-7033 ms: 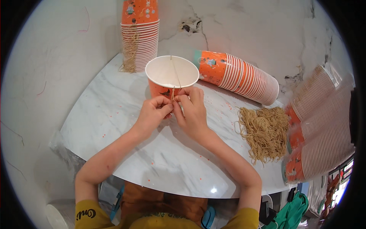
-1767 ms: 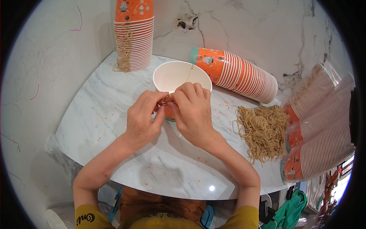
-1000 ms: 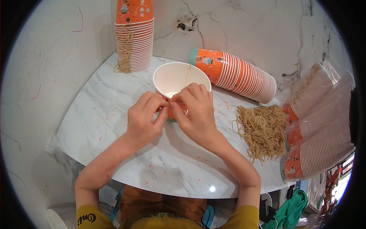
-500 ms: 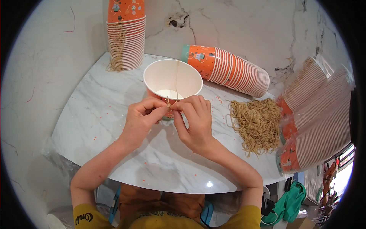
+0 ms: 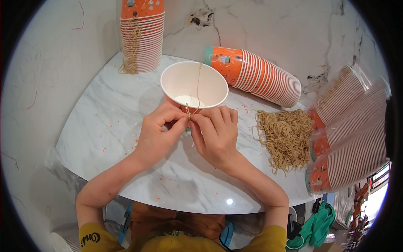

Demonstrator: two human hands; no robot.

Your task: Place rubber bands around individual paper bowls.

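A large orange paper cup point(image 5: 178, 82) with a white inside stands before me, its mouth tipped towards me. A thin tan string point(image 5: 199, 80) runs over its far rim, across the opening and down to my fingers at its near side. My left hand point(image 5: 160, 129) pinches the string between thumb and forefinger just below the near rim. Close beside it, my right hand point(image 5: 218, 132) also pinches the string, with the fingertips of both hands almost meeting. A short loop or end of string sticks up between them. My fingers partly hide the cup's near wall.
A heap of tan strings point(image 5: 287, 138) lies right of my hands. Nested cups point(image 5: 260, 77) lie behind it, and an upright stack point(image 5: 142, 42) with strings hanging on it stands at back left. Plastic-wrapped cup stacks point(image 5: 352, 143) line the right edge. Orange bits dot the marbled table point(image 5: 96, 122).
The view has shifted slightly. Both hands stay at the cup's near side, still pinching the string, and the short piece of string between them stands a little more upright.
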